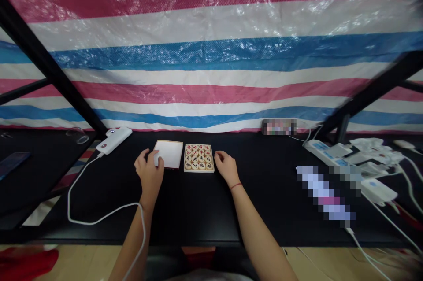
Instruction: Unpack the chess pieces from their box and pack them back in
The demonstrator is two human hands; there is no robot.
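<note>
A small white box (199, 171) stands uncovered on the black table, filled with round xiangqi pieces (198, 153) in rows. Red characters mark the far rows and black characters the near ones. Directly left of it lies the box lid (171, 151), its white inside facing up. My left hand (150, 170) is at the lid's left side, fingers apart, with the thumb and forefinger over its edge; it grips nothing. Beside the box's right edge rests my right hand (227, 167), its fingers curled together. No piece shows in it, and its fingertips are partly hidden.
A white power bank (115, 140) sits at the back left, its white cable (95, 223) looping across to my left forearm. On the right are a power strip (322, 149) with plugs, tangled cables and a blurred-out device (325, 195). Striped plastic sheeting (205, 96) hangs behind the table.
</note>
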